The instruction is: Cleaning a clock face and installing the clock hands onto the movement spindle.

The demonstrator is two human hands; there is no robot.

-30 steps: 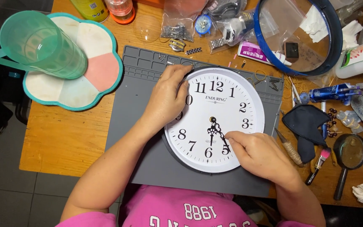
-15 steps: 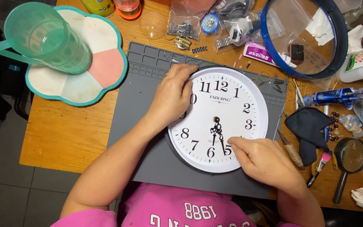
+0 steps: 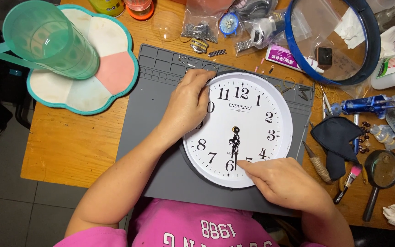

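A round white wall clock (image 3: 248, 114) without its cover lies face up on a grey work mat (image 3: 152, 114). My left hand (image 3: 186, 107) rests flat on the clock's left edge, covering two numerals. My right hand (image 3: 282, 180) lies on the lower right rim, its index fingertip touching the tip of the black clock hands (image 3: 235, 144). Both hands of the clock point down toward the six.
A teal jug (image 3: 46, 39) stands on a flower-shaped tray (image 3: 110, 82) at the left. A blue-rimmed clear clock cover (image 3: 332, 39) lies at the top right. A magnifying glass (image 3: 380, 171), a dark cloth (image 3: 337, 137), a small brush (image 3: 348, 180), tubes and small parts crowd the right side.
The clock hands have swung from pointing down-right to pointing straight down at the six. My right index finger followed them leftward. My left hand stayed on the clock.
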